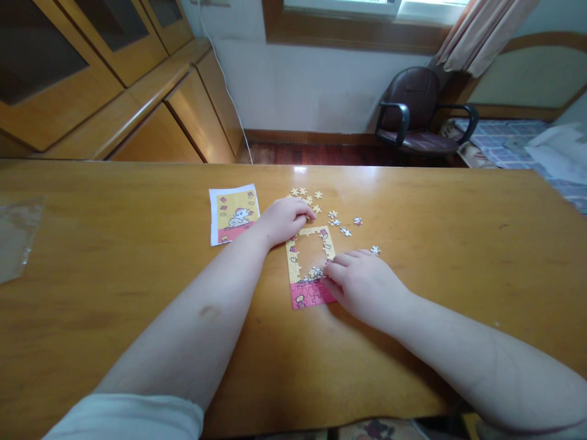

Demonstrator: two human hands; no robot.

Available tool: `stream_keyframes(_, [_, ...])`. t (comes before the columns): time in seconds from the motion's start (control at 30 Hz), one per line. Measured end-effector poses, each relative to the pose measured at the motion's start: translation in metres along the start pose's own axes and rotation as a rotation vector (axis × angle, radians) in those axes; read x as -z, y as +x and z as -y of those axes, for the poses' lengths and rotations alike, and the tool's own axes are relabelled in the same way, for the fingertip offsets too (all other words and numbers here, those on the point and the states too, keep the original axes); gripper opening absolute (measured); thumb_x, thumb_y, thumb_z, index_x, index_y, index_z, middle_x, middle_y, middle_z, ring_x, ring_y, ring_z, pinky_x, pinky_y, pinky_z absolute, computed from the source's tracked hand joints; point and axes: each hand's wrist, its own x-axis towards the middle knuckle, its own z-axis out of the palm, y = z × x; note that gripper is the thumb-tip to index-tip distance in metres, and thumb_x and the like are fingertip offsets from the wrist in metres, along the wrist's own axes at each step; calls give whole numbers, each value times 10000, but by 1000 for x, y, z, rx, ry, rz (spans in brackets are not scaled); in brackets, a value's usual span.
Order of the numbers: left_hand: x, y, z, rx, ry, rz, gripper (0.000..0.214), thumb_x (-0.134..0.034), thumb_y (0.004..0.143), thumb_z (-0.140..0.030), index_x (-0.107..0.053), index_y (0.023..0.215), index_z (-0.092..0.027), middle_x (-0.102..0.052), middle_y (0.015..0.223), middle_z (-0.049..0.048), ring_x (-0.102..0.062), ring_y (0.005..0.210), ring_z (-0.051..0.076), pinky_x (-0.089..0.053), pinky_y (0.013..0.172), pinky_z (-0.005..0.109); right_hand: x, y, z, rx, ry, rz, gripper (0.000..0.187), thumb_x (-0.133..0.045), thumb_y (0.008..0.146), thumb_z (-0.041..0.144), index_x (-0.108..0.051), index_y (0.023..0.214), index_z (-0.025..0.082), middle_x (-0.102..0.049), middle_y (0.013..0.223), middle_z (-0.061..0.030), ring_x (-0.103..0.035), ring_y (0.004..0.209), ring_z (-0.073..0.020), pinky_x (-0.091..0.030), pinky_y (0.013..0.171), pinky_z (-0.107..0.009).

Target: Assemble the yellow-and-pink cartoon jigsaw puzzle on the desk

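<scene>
A partly assembled jigsaw puzzle (pixel 314 294) lies on the table, with a yellow frame, a pink bottom strip and a gap in its middle. My right hand (pixel 364 281) is at its lower right side, thumb and fingers closed together on a puzzle piece mostly hidden under the fingertips. My left hand (pixel 285 220) rests above the puzzle's upper left corner, fingers loosely bent and slightly apart, near loose yellow pieces (pixel 309 200). No piece shows in it. White-and-yellow pieces (pixel 335 222) lie right of these, and one white piece (pixel 375 250) sits just beyond my right hand.
A printed reference picture (pixel 233 214) of a white cartoon animal lies left of my left hand. Clear plastic wrapping (pixel 17 238) is at the table's left side. Beyond the wooden table (pixel 137 244) stand a cabinet (pixel 183 116), an office chair (pixel 413 110) and a bed (pixel 513 140).
</scene>
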Motion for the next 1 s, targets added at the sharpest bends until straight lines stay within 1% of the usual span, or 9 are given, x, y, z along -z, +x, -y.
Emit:
stream_keyframes(0.13, [1,0,-2,11,2,9,321,-456,798,-74,-735,889,-206,-737,980,21,-651,973,180,-510,936,350,1,-1,5,30,-5,81,278,-486,952,290,-702,810,189,-714,824,-57,-630,732,-192,-365,690,-327])
stream_keyframes(0.23, [1,0,-2,13,3,7,318,-459,799,-72,-736,891,-198,-737,980,30,-650,975,186,-509,936,357,4,-1,8,3,-6,112,329,-445,962,285,-712,798,184,-727,805,-68,-639,709,-191,-367,676,-325])
stream_keyframes(0.43, [1,0,-1,15,5,6,321,-459,799,-71,-735,894,-204,-736,981,21,-651,975,182,-509,935,349,8,0,9,-20,-23,167,347,-424,959,284,-715,794,191,-740,806,-71,-662,691,-212,-375,634,-330])
stream_keyframes(0.67, [0,0,0,9,9,11,321,-460,799,-67,-733,895,-205,-736,983,19,-649,981,179,-505,935,338,7,1,8,-11,-29,150,367,-394,975,331,-706,825,210,-733,788,-63,-661,680,-205,-358,608,-319])
stream_keyframes(0.83, [0,0,-1,2,5,8,315,-461,799,-68,-736,896,-185,-738,984,38,-651,975,190,-507,926,346,4,1,7,-16,-11,137,386,-393,984,377,-718,848,220,-728,781,-61,-656,681,-192,-341,600,-307])
stream_keyframes(1.0, [0,0,1,9,11,7,318,-462,797,-78,-735,894,-208,-737,982,19,-650,980,185,-507,935,349,1,1,5,3,21,100,382,-408,983,417,-736,909,235,-728,790,-60,-653,686,-181,-346,610,-293])
